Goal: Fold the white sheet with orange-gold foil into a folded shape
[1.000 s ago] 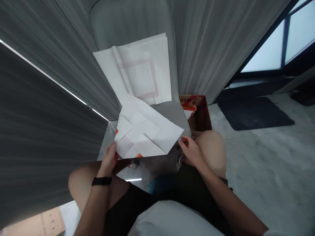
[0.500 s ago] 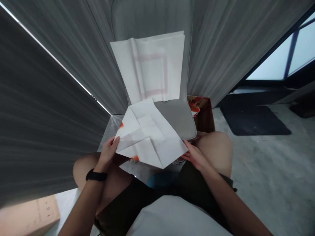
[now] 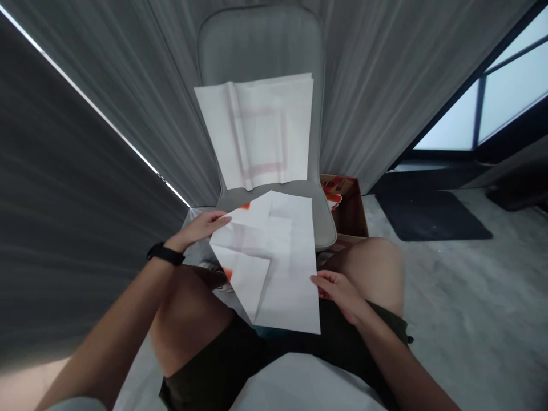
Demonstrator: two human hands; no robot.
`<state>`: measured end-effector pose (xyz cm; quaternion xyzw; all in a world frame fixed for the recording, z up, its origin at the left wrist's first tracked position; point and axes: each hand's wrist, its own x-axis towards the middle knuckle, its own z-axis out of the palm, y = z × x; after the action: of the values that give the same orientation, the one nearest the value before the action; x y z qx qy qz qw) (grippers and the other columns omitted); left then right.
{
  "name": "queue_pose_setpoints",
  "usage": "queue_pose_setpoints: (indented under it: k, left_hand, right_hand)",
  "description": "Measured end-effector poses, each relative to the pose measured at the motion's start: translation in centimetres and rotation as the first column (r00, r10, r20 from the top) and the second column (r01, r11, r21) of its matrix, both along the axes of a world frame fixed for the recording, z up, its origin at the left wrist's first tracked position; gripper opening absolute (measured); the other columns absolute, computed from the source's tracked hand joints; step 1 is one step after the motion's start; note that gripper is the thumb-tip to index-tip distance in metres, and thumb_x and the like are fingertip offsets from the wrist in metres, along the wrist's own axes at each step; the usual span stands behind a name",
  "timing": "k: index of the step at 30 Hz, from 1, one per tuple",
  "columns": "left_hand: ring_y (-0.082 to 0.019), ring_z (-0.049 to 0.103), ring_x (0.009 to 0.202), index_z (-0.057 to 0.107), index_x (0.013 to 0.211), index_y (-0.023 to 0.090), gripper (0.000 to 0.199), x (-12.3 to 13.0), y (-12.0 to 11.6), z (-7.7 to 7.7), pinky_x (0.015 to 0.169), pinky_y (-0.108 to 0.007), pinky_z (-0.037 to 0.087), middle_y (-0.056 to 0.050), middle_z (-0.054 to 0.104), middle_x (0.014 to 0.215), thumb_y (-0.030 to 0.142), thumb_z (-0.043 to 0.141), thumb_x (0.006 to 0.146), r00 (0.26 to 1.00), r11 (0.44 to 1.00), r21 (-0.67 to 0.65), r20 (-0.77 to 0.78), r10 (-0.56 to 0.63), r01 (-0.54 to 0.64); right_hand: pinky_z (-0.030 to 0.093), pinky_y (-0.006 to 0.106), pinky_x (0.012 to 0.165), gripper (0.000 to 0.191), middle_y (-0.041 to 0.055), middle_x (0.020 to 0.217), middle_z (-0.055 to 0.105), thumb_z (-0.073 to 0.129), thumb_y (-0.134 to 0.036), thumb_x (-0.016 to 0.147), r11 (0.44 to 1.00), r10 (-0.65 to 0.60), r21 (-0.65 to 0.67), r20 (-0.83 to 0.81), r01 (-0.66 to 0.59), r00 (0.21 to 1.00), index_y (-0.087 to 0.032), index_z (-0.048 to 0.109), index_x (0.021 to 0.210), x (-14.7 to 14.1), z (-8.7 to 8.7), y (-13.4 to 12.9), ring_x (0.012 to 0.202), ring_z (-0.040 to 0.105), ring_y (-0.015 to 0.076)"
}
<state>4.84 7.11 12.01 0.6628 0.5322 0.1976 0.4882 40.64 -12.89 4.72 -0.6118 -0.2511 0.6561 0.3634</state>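
A partly folded sheet of white paper (image 3: 291, 274), with orange-red patches at its left corners, is held over my lap and the front of the chair seat. My left hand (image 3: 208, 224) pinches its upper left edge, thumb on top. At the right edge, my right hand (image 3: 336, 287) grips the paper between thumb and fingers. Two folded flaps meet on the paper's left side. Behind it, a stack of larger white sheets (image 3: 265, 134) leans on the chair's backrest, a faint pinkish frame showing through.
The grey chair (image 3: 261, 45) stands against grey curtains (image 3: 363, 85). To its right is an open cardboard box (image 3: 353, 211) with red-and-white papers inside. A dark mat (image 3: 432, 216) lies on the marbled floor at right, below a window (image 3: 500, 103).
The paper has turned clockwise and come nearer my body. My left hand has moved up and forward along its edge; my right hand has shifted slightly down. The view has tilted slightly.
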Motion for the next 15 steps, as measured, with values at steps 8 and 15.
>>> queue_pose_setpoints:
  k: [8,15]
  left_hand:
    - [-0.018,0.056,0.069,0.075,0.079,0.018,0.031,9.8,13.8,6.2,0.063,-0.026,0.038,-0.003,0.068,0.072,0.048,0.070,0.086,0.848,0.797,0.325,-0.351,-0.398,0.509]
    - [-0.018,0.067,0.096,0.070,0.112,0.015,0.026,12.8,14.5,4.4,0.087,-0.031,0.052,-0.013,0.074,0.113,0.024,0.048,0.102,0.985,0.756,0.640,0.169,0.031,-0.134]
  right_hand:
    - [0.048,0.024,0.058,0.041,0.0014,0.069,0.071,0.093,-0.052,0.060,0.941,-0.332,0.057,-0.037,0.333,0.943,-0.018,0.077,0.077,-3.5,-0.7,-0.5,0.061,0.061,0.0128]
    - [0.055,0.026,0.060,0.038,-0.0005,0.065,0.067,0.090,-0.048,0.065,0.874,-0.473,0.107,-0.032,0.474,0.880,-0.022,0.063,0.069,-6.6,-1.4,5.4,0.061,0.065,0.0145]
